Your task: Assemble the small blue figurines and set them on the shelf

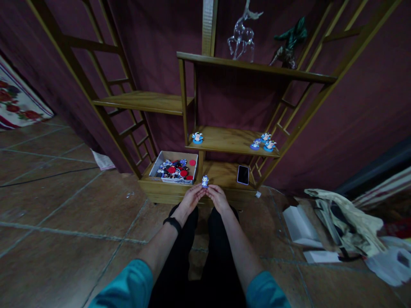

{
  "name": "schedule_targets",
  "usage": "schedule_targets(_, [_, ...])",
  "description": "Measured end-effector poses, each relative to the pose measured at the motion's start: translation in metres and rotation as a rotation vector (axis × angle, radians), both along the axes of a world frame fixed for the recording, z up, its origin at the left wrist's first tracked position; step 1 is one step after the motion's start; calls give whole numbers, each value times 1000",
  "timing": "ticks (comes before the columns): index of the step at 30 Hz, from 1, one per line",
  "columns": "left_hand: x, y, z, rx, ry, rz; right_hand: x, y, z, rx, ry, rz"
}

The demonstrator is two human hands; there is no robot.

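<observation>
Between my fingertips, a small purple-and-white toy figurine (pixel 205 181) stands upright in front of the lowest shelf. My left hand (pixel 193 195) is closed on its left side, and my right hand (pixel 217 196) pinches it from the right. Just beyond my left hand, a cardboard box (pixel 157 176) holds many loose figurine pieces and red discs. On the middle shelf (pixel 224 139), a blue-based figurine (pixel 197 137) is at the left end. A purple figurine (pixel 255 144) stands at the right end beside two blue-based figurines.
A phone (pixel 243 175) lies on the lowest shelf at the right. Higher up stand a clear glass deer (pixel 242 34) and a dark green statue (pixel 290 42). On the floor to the right are a white carton (pixel 302 224), a beige cloth bag (pixel 348 220) and a plastic bag (pixel 391 261).
</observation>
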State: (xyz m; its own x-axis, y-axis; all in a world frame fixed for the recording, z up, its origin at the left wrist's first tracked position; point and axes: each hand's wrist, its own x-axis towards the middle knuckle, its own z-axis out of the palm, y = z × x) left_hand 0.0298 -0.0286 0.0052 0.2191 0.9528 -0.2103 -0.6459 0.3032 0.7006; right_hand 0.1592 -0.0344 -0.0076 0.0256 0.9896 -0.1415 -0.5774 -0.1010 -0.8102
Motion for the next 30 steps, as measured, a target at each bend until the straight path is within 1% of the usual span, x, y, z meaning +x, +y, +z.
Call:
schedule_targets(3, [1,1,0,16,22,10,0,1,-3,3,24,0])
schedule_targets(7, [2,2,-5,42,50,56,1,2,-5,-3,34,15])
schedule_targets(13, [1,4,-9,60,81,58,0,2,-1,-20,45,25])
schedule_targets(23, [1,0,1,67,138,25,3,-1,2,44,67,48])
schedule_targets(30, [0,-2,3,106,200,23,5,-6,8,48,41,54])
